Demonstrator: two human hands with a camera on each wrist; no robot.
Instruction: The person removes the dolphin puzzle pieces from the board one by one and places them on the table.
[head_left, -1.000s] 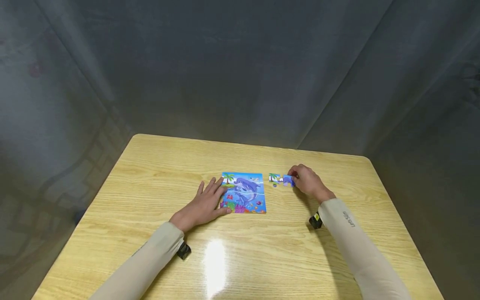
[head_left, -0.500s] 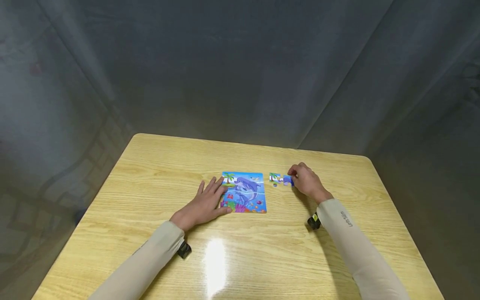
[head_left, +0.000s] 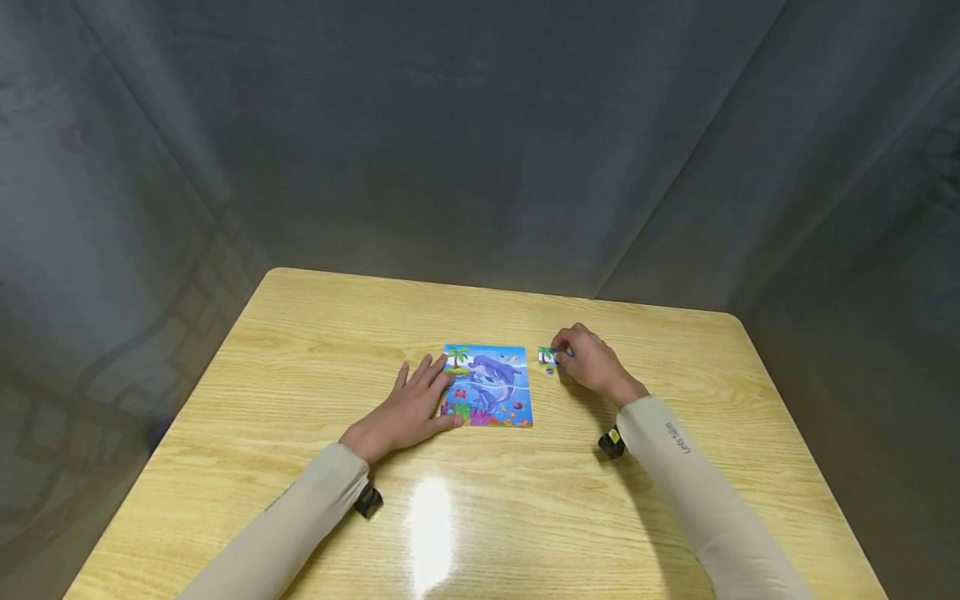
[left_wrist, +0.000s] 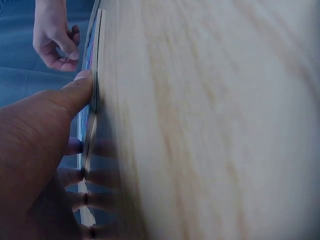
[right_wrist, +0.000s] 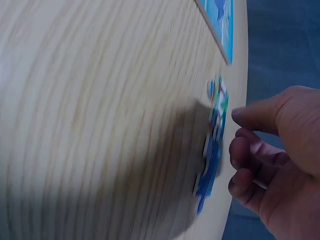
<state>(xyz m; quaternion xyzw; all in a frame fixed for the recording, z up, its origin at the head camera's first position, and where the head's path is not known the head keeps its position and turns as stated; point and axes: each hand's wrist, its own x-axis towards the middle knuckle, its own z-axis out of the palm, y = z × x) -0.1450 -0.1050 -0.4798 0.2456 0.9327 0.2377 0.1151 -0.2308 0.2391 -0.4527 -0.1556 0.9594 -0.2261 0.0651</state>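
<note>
A square dolphin jigsaw puzzle lies flat on the wooden table. My left hand rests along its left side, fingers spread, fingertips and thumb on the edge. To the right of the puzzle lie joined puzzle pieces: one shows a palm tree, and a blue piece adjoins it in the right wrist view. Over these pieces hovers my right hand, its thumb and fingers curled. In the right wrist view a gap shows between the fingertips and the pieces, with nothing held.
The light wooden table has rounded back corners. Dark grey curtains hang behind it and at both sides. A bright light reflection falls on the front of the tabletop.
My right hand has shifted left, from the blue piece at the right toward the palm tree piece, and now covers most of the blue piece. The left hand and the puzzle stay put.
</note>
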